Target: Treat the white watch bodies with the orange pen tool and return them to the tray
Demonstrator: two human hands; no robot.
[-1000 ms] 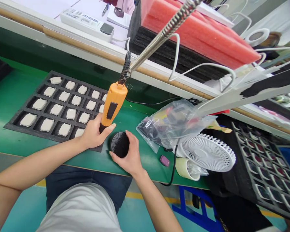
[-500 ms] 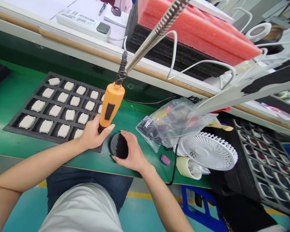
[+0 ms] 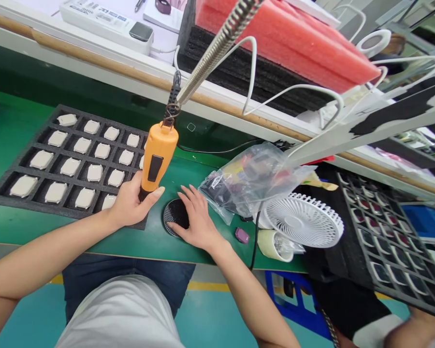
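My left hand (image 3: 131, 200) is wrapped around the lower end of an orange electric screwdriver (image 3: 159, 150), which hangs upright from a coiled metal spring (image 3: 217, 53). Its tip is hidden behind my hand. My right hand (image 3: 199, 220) lies over the right side of a round black dish (image 3: 172, 217) with a grid of small holes; the fingers are stretched out and the thumb rests over the dish. To the left, a grey foam tray (image 3: 58, 166) holds several pale, watch-shaped pieces (image 3: 70, 166) in its compartments. My left forearm crosses the tray's front corner.
Right of my hand lie a clear plastic bag (image 3: 250, 179) of items, a small purple piece (image 3: 241, 235), a cream cup (image 3: 275, 244) and a white fan (image 3: 304, 220). Another foam tray (image 3: 377, 227) sits at far right, near another person's arm (image 3: 416, 328). Red foam (image 3: 286, 43) is stacked on the shelf.
My right hand has loosened from around the dish's edge; its fingers now stretch forward. My left hand still grips the screwdriver. The whole view has shifted slightly.
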